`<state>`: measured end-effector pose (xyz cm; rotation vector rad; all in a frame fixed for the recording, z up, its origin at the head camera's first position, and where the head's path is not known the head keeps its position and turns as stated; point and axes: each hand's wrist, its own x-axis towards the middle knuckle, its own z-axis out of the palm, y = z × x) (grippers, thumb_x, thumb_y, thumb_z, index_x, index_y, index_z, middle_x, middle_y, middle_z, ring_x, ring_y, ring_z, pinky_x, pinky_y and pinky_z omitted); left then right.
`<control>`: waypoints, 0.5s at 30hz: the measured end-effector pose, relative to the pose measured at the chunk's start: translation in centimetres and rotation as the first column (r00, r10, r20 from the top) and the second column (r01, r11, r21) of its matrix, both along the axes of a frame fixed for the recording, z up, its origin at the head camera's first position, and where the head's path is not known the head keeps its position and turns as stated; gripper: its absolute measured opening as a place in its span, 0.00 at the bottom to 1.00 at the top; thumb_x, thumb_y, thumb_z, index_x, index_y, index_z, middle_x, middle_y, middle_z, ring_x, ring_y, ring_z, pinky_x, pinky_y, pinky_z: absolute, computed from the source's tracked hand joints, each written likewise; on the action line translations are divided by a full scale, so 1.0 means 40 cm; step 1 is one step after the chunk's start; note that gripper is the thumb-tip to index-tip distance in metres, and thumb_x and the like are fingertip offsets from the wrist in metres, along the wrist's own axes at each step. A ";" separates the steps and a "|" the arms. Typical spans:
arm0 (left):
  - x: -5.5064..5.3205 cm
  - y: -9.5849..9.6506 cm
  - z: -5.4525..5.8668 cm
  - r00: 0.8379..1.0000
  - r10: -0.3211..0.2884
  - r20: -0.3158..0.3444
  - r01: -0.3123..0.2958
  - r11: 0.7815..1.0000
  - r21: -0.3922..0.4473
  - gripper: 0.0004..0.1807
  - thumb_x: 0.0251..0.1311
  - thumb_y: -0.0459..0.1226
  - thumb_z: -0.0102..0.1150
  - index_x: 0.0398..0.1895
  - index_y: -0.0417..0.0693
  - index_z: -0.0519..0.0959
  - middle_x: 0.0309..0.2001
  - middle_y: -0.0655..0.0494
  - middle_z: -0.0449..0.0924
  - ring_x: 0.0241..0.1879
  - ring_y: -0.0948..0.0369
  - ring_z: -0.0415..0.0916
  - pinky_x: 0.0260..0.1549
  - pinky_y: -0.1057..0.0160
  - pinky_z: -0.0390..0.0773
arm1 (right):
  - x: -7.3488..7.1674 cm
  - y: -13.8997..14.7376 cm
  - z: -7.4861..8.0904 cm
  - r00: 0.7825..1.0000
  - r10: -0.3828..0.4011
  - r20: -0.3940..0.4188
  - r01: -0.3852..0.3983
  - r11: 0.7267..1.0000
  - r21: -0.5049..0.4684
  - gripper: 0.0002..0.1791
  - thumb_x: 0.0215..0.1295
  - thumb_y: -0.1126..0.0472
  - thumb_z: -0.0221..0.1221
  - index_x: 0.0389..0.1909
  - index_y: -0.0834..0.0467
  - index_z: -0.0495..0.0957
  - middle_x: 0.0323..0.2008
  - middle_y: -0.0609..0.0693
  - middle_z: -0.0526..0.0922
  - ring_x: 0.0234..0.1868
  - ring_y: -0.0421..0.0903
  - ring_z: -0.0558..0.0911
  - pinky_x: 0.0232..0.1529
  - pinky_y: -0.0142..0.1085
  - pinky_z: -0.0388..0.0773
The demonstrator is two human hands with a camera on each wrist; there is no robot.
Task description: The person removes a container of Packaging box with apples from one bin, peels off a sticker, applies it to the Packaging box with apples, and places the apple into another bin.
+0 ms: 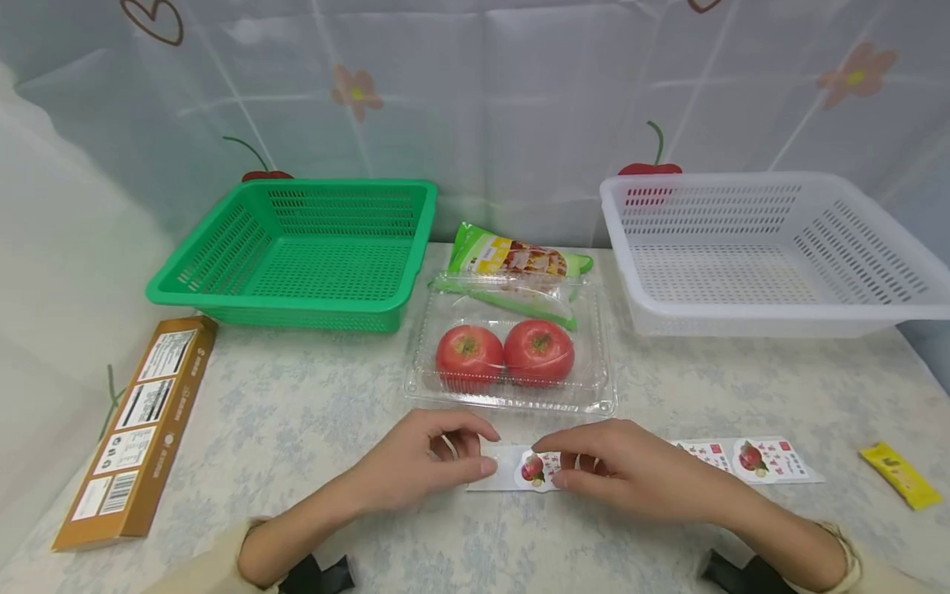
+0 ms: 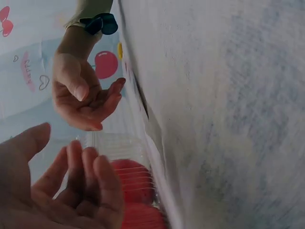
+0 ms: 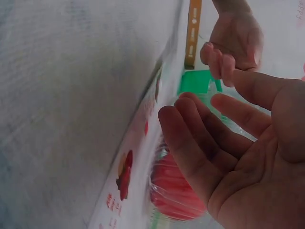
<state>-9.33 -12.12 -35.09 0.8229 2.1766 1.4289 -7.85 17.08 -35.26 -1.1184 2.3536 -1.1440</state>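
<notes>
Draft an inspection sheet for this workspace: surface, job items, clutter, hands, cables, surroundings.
Surface: pale patterned tablecloth.
Job's things: label strip lies in front of a clear container with two red fruits inside.
Clutter: brown box left, yellow packet far right, green bag behind the container, green basket, white basket.
Hands: left hand at the strip's left end, right hand above its middle; no grip seen.
Cables: nothing seen.
Surroundings: printed curtain behind.
</notes>
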 end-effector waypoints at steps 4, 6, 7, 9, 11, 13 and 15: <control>-0.005 0.002 -0.014 0.990 -0.125 0.060 0.131 0.984 -0.121 0.18 0.62 0.44 0.67 0.53 0.49 0.81 0.29 0.63 0.79 0.29 0.66 0.75 0.34 0.66 0.76 | -0.012 -0.015 -0.019 0.999 0.027 0.035 -0.029 0.998 0.050 0.16 0.73 0.52 0.57 0.58 0.49 0.79 0.34 0.35 0.79 0.29 0.32 0.74 0.35 0.30 0.76; -0.010 0.000 -0.023 0.987 -0.138 0.077 0.148 0.978 -0.145 0.19 0.62 0.44 0.67 0.55 0.49 0.80 0.30 0.63 0.78 0.28 0.66 0.74 0.32 0.66 0.76 | -0.018 -0.020 -0.027 0.999 0.032 0.038 -0.034 0.997 0.072 0.15 0.73 0.54 0.57 0.57 0.48 0.79 0.34 0.35 0.78 0.29 0.32 0.73 0.37 0.30 0.76; -0.012 0.001 -0.028 0.988 -0.130 0.079 0.141 0.978 -0.154 0.20 0.62 0.44 0.67 0.55 0.49 0.79 0.30 0.63 0.78 0.27 0.67 0.74 0.31 0.67 0.75 | -0.020 -0.022 -0.030 0.999 0.033 0.030 -0.035 0.996 0.079 0.15 0.72 0.55 0.58 0.57 0.48 0.79 0.35 0.35 0.77 0.29 0.32 0.74 0.38 0.31 0.75; -0.017 0.002 -0.041 0.991 -0.110 0.082 0.122 0.977 -0.173 0.20 0.62 0.44 0.67 0.56 0.50 0.79 0.31 0.62 0.77 0.26 0.67 0.73 0.31 0.67 0.74 | -0.022 -0.025 -0.036 0.999 0.028 0.026 -0.030 0.996 0.089 0.15 0.71 0.57 0.59 0.57 0.49 0.79 0.35 0.35 0.77 0.32 0.33 0.74 0.39 0.31 0.75; -0.023 0.005 -0.052 0.993 -0.098 0.068 0.110 0.974 -0.197 0.21 0.61 0.43 0.68 0.57 0.50 0.79 0.32 0.61 0.76 0.26 0.68 0.71 0.30 0.68 0.73 | -0.024 -0.027 -0.040 0.999 0.019 0.027 -0.022 0.995 0.100 0.16 0.71 0.57 0.60 0.57 0.50 0.79 0.37 0.35 0.78 0.34 0.33 0.75 0.40 0.32 0.75; -0.027 0.006 -0.060 0.995 -0.093 0.036 0.099 0.969 -0.228 0.24 0.59 0.42 0.69 0.59 0.49 0.78 0.34 0.60 0.74 0.26 0.68 0.70 0.31 0.68 0.72 | -0.026 -0.029 -0.043 1.000 0.012 0.022 -0.014 0.993 0.114 0.18 0.70 0.58 0.60 0.59 0.51 0.78 0.40 0.35 0.79 0.37 0.34 0.75 0.41 0.32 0.75; -0.029 0.006 -0.063 0.996 -0.093 -0.007 0.088 0.960 -0.265 0.26 0.57 0.40 0.71 0.60 0.48 0.77 0.35 0.59 0.72 0.26 0.68 0.68 0.31 0.67 0.71 | -0.028 -0.031 -0.046 1.000 0.007 0.028 -0.010 0.991 0.131 0.19 0.70 0.58 0.61 0.60 0.52 0.78 0.43 0.36 0.79 0.39 0.34 0.75 0.42 0.33 0.74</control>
